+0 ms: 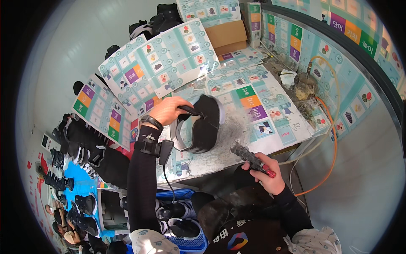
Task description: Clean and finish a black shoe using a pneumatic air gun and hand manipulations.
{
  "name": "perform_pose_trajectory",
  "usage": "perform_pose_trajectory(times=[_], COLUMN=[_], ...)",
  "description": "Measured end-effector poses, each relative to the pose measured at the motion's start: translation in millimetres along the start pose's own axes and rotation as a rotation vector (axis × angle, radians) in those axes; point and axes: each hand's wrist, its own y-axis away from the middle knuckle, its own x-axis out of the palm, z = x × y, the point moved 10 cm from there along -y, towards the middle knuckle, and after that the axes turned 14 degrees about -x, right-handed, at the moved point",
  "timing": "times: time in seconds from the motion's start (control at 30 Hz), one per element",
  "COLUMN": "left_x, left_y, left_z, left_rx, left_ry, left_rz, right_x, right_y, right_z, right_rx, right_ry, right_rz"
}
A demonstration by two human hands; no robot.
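Note:
My left hand (168,112) reaches over the worktable, its fingers closed on the collar edge of a black shoe (206,127). The shoe is tilted on its side above the tabletop, a pale grey strip along its right rim and a light lining in its opening. To the right, nearer my body, my right hand (270,175) is wrapped round a spray gun (249,158). Dark, crusted residue covers the gun's front, and its rear end is red. Its nozzle end points up and left toward the shoe, with a gap between them. A dark, sooty stain (234,127) marks the table covering between them.
Printed boards (146,63) stand upright along the table's far and left sides. A crusted pot (305,86) sits at the right wall, near an orange hose (334,148). Beneath the table's left end, a blue basket (192,243) holds shoes. More shoes and people (63,220) are at far left.

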Motion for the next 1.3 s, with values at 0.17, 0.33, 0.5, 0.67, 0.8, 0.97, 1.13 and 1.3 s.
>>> perform_pose_trajectory(times=[0.17, 0.33, 0.5, 0.67, 0.8, 0.97, 1.13, 1.3], left_x=[29.5, 32.1, 31.4, 32.9, 33.0, 3.7, -61.4, -69.8], left_y=[-2.5, -0.6, 2.3, -0.6, -5.8, 18.7, 136.3, 319.7], left_z=[7.7, 15.5, 20.0, 18.4, 16.8, 24.0, 16.5, 11.4], left_rx=[0.008, -0.031, -0.052, -0.066, -0.042, -0.073, -0.009, -0.584], left_ry=[-0.064, 0.003, -0.013, 0.009, 0.009, 0.037, 0.021, 0.084], left_rz=[0.065, 0.08, 0.083, 0.075, 0.071, -0.037, -0.449, -0.573], right_x=[28.5, 9.4, 24.9, -3.2, 16.2, -6.3, -86.5, -121.2], right_y=[-12.3, -17.9, -12.0, -9.5, -7.1, -23.5, -54.5, -134.2], right_z=[6.8, -2.3, -5.0, -21.8, -21.5, -31.3, -64.2, -60.1], right_rx=[-0.243, -0.178, -0.184, -0.069, -0.138, -0.009, -0.204, -0.245], right_ry=[0.223, 0.215, 0.273, 0.314, 0.358, 0.209, 0.408, 1.127], right_rz=[0.235, 0.015, 0.222, 0.102, 0.295, 0.08, -0.158, -0.015])
